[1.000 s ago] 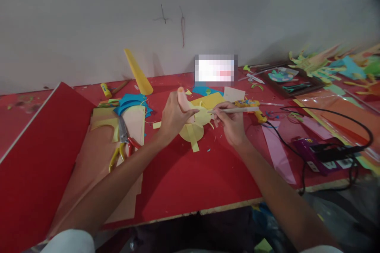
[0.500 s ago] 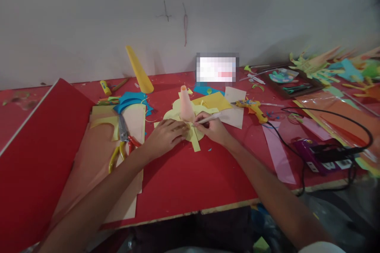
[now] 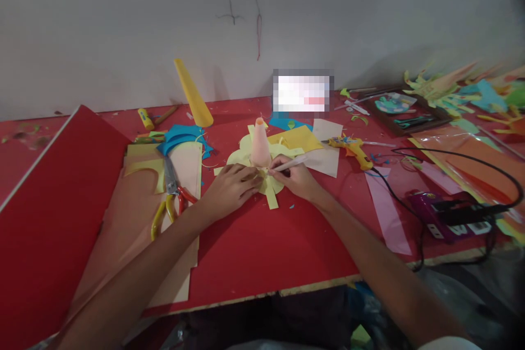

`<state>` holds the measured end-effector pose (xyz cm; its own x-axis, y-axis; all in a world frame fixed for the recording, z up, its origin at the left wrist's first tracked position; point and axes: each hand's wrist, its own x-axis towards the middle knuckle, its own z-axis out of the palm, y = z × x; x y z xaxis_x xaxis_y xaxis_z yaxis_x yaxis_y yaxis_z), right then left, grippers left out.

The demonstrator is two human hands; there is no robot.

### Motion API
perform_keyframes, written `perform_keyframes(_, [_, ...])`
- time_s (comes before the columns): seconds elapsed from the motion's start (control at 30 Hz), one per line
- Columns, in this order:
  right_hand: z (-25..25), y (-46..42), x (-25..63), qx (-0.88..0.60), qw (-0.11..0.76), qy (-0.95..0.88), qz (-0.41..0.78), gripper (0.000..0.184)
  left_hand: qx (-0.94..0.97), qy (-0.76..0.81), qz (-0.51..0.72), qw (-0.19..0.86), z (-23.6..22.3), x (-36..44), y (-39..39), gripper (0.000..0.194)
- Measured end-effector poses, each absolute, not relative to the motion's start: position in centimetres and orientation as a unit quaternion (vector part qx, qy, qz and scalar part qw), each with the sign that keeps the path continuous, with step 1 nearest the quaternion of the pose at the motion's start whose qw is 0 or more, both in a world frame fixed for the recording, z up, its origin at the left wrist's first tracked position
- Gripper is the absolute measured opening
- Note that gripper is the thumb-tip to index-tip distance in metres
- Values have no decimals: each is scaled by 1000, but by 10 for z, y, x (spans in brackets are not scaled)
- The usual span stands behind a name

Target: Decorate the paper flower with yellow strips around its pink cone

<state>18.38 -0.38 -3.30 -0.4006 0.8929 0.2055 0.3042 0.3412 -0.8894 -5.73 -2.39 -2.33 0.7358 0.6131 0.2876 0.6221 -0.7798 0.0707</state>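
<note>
I see the left hand [image 3: 230, 190] palm-down at the yellow flower [image 3: 237, 156], grip unclear. Right hand [image 3: 298, 179] pinches a white stick [image 3: 294, 162], its tip near the base of a pink cone [image 3: 260, 145] standing upright on the flower. Scissors [image 3: 171, 185] lie on card [image 3: 123, 229], left; glue gun [image 3: 353, 150] on the red table [image 3: 254, 254], right.

A red tabletop [image 3: 266, 251] with a worn front edge spans the frame. On it, a yellow paper cone [image 3: 192, 93] stands upper left of centre, right of a small yellow tube [image 3: 145, 119]. Peach sheets [image 3: 115, 219] lie lower left; a pale yellow flower-shaped paper [image 3: 238, 156], centre; a pink paper strip [image 3: 386, 213] and purple box [image 3: 422, 209], right; a dark tray [image 3: 429, 126], upper right.
</note>
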Motion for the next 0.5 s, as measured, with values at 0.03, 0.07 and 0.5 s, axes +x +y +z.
perform_keyframes(0.03, [-33,-4,184,-407,369,-735,398,19,-932,-331,-149,15,-23,-57,-24,28])
perform_keyframes(0.07, [-33,-3,183,-407,370,-737,393,18,-932,-331,-148,16,-22,-57,-24,29])
perform_keyframes(0.5, [-35,-6,183,-423,348,-746,378,18,-930,-340,-136,11,-21,-56,-26,30])
